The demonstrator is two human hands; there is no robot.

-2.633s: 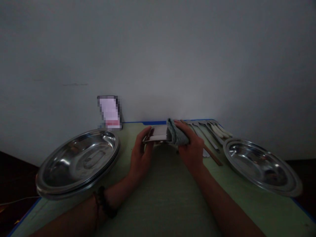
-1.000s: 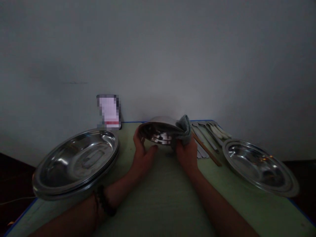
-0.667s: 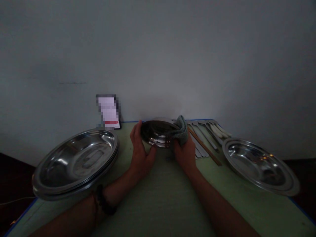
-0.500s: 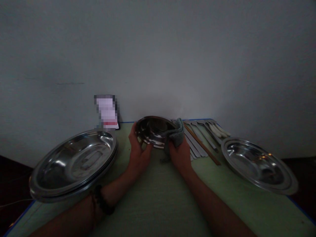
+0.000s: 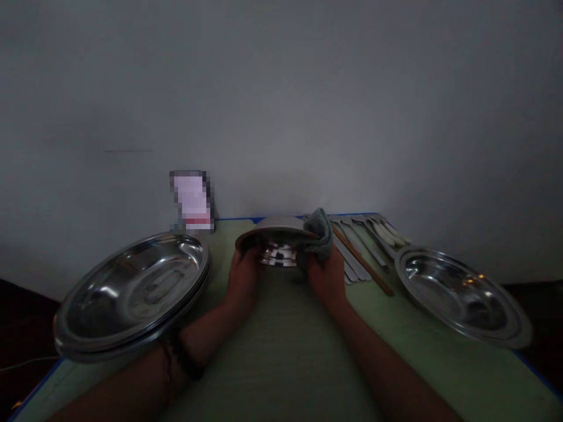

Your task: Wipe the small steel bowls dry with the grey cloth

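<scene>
A shiny metal basin (image 5: 278, 253) is held up between my two hands, near the middle of the table, tilted so that its side faces me. My left hand (image 5: 243, 278) is closed on its left rim, fingers partly hidden beneath it. A grey-green cloth (image 5: 320, 234) is bunched in my right hand (image 5: 324, 274), which grips the basin's right rim through it. Most of my right fingers are hidden by the cloth.
Stacked metal basins (image 5: 132, 293) stand at the left, and another metal basin (image 5: 461, 296) at the right. Several utensils and a brown chopstick-like stick (image 5: 367, 264) lie on the green table (image 5: 281, 363). A blurred-out phone (image 5: 193, 199) leans against the wall.
The basin has tipped, so its inside no longer shows and its outer side does. My left hand has turned with it, fingers moving under the rim. The cloth stays at the right rim.
</scene>
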